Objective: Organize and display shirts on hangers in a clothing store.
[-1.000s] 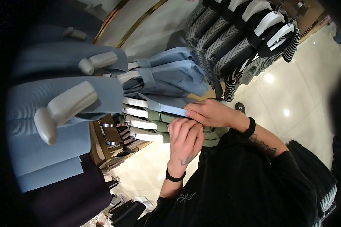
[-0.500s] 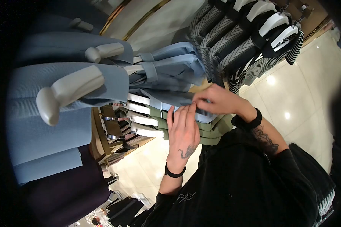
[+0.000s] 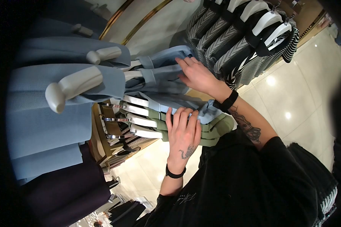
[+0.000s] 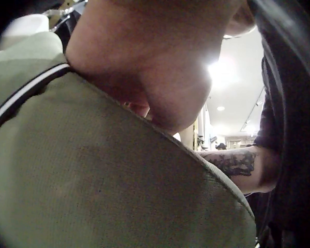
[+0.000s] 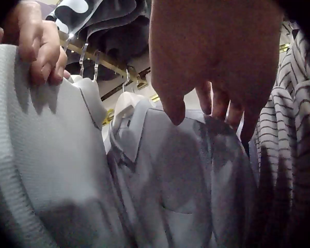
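My left hand (image 3: 183, 132) lies across the shoulders of several hanging green garments (image 3: 219, 128), fingers spread. In the right wrist view, its fingertips (image 5: 44, 70) bend over the edge of a light blue garment (image 5: 72, 155). The left wrist view shows a green garment (image 4: 108, 170) with a black-and-white trim beneath that hand. My right hand (image 3: 201, 75) is stretched over the collared blue shirts (image 3: 163, 77), its fingers loosely bent. In the right wrist view, its fingers hang down right at the shoulder of a blue shirt (image 5: 170, 165).
Black-and-white patterned tops (image 3: 231, 45) hang on white hangers at the back right. Blue garments with pale mannequin-like necks (image 3: 75, 85) stand at the left. Below them hangs a dark purple garment (image 3: 72, 189). Shiny tiled floor (image 3: 288, 94) extends to the right.
My right hand has left the light blue garment beside my left hand and moved up and away to the collared blue shirts. My left hand's fingers have spread out over the garments.
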